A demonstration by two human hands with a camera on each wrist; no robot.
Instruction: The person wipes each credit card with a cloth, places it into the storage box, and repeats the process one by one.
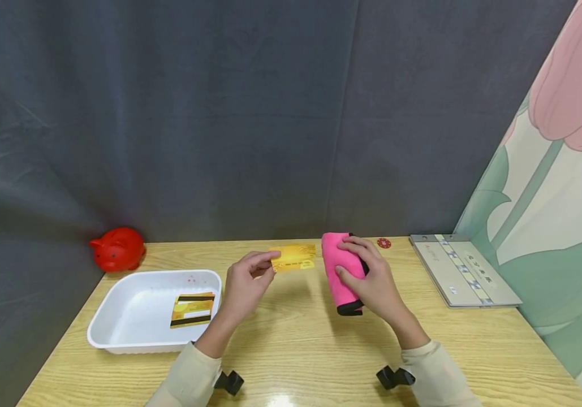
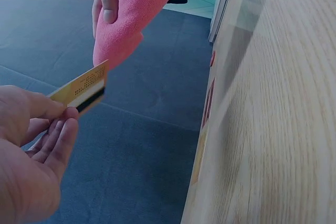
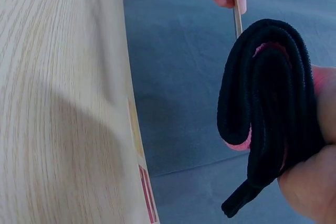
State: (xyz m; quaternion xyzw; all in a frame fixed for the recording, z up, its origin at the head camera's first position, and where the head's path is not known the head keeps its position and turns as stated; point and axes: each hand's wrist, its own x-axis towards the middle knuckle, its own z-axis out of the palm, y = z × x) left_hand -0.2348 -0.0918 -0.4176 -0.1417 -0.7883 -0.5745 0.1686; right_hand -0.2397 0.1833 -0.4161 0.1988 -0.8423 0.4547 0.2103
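My left hand [image 1: 247, 285] pinches a gold bank-style card [image 1: 291, 260] by its left end, thumb and fingers on either side. The card is raised above the table; a dark stripe and printed text show on its other face in the left wrist view. To its right, my right hand [image 1: 376, 285] grips a folded pink towel [image 1: 338, 265] with black edging. Its stacked black-edged layers [image 3: 273, 87] show in the right wrist view, with a narrow strap-like end hanging below. In the head view a small gap separates towel and card.
Left on the wooden table [image 1: 291, 350] stands a white tray [image 1: 133, 311] holding gold cards with black stripes [image 1: 192, 310]. Behind it sits a red piggy bank [image 1: 117, 250]. A red poker chip [image 1: 384, 243] lies at the back; a grey binder-like book [image 1: 466, 271] lies on the right.
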